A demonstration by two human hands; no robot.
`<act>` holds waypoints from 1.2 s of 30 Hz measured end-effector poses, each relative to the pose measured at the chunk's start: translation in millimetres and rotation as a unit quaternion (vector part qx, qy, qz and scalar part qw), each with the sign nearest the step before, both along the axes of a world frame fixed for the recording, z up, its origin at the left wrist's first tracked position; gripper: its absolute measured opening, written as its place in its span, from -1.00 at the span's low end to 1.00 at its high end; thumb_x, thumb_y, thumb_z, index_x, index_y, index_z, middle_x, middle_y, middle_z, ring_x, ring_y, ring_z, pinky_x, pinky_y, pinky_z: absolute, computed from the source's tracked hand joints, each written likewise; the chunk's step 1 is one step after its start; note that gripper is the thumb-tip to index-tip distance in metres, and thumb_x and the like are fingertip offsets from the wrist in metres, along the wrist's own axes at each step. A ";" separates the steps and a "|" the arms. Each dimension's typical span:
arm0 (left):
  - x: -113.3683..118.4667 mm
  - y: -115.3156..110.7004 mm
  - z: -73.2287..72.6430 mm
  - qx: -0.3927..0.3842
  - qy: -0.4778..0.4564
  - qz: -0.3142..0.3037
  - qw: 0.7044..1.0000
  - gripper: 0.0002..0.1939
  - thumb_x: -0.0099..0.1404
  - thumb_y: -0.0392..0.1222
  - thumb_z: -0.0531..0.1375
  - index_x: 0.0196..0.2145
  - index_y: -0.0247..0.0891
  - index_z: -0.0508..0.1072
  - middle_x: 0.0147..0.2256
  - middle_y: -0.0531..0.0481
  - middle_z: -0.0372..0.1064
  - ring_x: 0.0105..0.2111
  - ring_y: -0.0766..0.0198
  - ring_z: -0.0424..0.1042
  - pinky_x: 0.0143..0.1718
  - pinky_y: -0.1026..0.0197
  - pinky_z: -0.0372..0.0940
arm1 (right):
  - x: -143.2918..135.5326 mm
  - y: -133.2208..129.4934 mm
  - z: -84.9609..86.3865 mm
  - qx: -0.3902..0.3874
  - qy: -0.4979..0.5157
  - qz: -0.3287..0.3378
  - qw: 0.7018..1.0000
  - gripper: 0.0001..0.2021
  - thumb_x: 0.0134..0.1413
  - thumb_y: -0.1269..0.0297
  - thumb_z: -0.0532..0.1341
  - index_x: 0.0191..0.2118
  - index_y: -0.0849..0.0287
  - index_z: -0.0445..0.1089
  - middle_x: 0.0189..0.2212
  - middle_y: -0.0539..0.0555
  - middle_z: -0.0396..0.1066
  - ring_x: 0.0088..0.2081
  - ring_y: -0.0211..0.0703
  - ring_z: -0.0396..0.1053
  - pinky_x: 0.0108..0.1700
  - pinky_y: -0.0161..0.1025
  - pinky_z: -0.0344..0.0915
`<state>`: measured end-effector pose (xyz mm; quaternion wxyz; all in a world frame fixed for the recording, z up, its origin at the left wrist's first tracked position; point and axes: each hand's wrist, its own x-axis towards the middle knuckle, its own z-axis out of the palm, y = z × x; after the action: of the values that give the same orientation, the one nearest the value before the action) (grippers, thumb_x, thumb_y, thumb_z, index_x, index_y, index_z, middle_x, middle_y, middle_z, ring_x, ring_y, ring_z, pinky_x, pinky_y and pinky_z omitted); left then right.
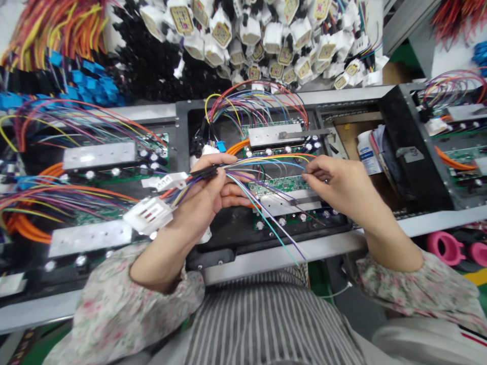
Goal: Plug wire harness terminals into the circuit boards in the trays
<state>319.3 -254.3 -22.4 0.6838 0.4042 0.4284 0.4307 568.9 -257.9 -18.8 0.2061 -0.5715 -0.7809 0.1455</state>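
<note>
Gripping the wiring harness (233, 167) at its black sleeve (207, 173), likely the surest hold, the left hand (203, 196) supported seemingly light, flexible leads (268, 160); the right hand (338, 178) pinched wire ends (304, 168)

And there's one circuit board (277, 184) in the tray (228, 230) beneath the fingers (233, 190), a second board (276, 125) just beyond, connectors (272, 43) heaped farther back, papers (371, 152) off right.
</note>
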 end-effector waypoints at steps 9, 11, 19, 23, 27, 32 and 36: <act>0.2 -0.3 -0.3 -0.016 -0.012 0.008 1.000 -0.85 0.33 -0.12 0.17 -0.19 -0.18 0.30 -0.35 0.01 0.56 -0.46 0.31 0.56 -0.44 0.29 0.49 | 0.9 -29.0 28.1 -0.050 -0.052 0.122 0.990 -0.87 0.08 0.34 0.23 -0.47 0.13 0.38 -0.59 -0.03 0.41 -0.56 -0.24 0.33 -0.52 -0.27 0.13; 0.1 -0.2 -0.7 -0.009 0.003 0.008 1.000 -0.85 0.33 -0.12 0.17 -0.19 -0.17 0.29 -0.34 0.01 0.56 -0.46 0.31 0.56 -0.44 0.28 0.49 | 0.8 -30.7 31.9 -0.040 -0.036 0.098 0.994 -0.86 0.10 0.39 0.19 -0.47 0.11 0.38 -0.57 -0.03 0.42 -0.54 -0.23 0.36 -0.49 -0.26 0.17; 0.8 -0.5 -5.5 0.019 0.032 0.020 0.999 -0.87 0.28 -0.16 0.20 -0.22 -0.16 0.33 -0.28 0.02 0.50 -0.50 0.27 0.55 -0.46 0.21 0.51 | -6.7 -5.2 5.4 -0.011 0.089 -0.014 0.996 -0.93 0.03 0.42 0.22 -0.43 0.14 0.38 -0.50 -0.02 0.48 -0.46 -0.23 0.46 -0.35 -0.29 0.36; 1.4 -1.0 -6.8 0.021 0.037 0.021 0.999 -0.85 0.26 -0.17 0.19 -0.22 -0.17 0.31 -0.24 0.01 0.47 -0.49 0.25 0.55 -0.44 0.14 0.52 | -7.8 4.1 -11.2 -0.017 0.088 -0.009 0.996 -0.94 0.01 0.41 0.20 -0.44 0.16 0.38 -0.53 -0.02 0.48 -0.47 -0.23 0.46 -0.36 -0.30 0.35; 2.1 -0.5 -7.4 0.018 0.035 0.018 0.999 -0.86 0.27 -0.17 0.17 -0.22 -0.18 0.30 -0.25 -0.01 0.45 -0.48 0.21 0.55 -0.45 0.09 0.52 | -7.2 6.6 -14.5 -0.026 0.080 -0.009 0.996 -0.93 0.01 0.41 0.20 -0.45 0.16 0.38 -0.52 -0.01 0.48 -0.46 -0.22 0.47 -0.34 -0.30 0.35; 1.5 0.2 -7.8 0.017 0.032 0.024 0.999 -0.85 0.25 -0.17 0.18 -0.21 -0.18 0.31 -0.26 -0.01 0.44 -0.50 0.22 0.55 -0.47 0.09 0.52 | -7.3 5.9 -12.1 -0.021 0.057 0.000 0.998 -0.92 0.04 0.40 0.19 -0.45 0.16 0.37 -0.51 0.00 0.49 -0.46 -0.23 0.46 -0.35 -0.30 0.31; 0.1 -0.2 -8.8 0.029 0.028 0.021 0.999 -0.85 0.27 -0.16 0.18 -0.20 -0.19 0.31 -0.24 -0.02 0.44 -0.50 0.24 0.55 -0.47 0.12 0.51 | -7.9 4.6 -10.3 -0.045 0.027 0.011 0.999 -0.91 0.03 0.42 0.20 -0.46 0.18 0.37 -0.56 -0.01 0.47 -0.48 -0.22 0.47 -0.39 -0.32 0.28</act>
<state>319.4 -254.5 -31.2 0.6502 0.4268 0.4431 0.4459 561.0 -253.3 -29.2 0.1993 -0.5678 -0.7736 0.1983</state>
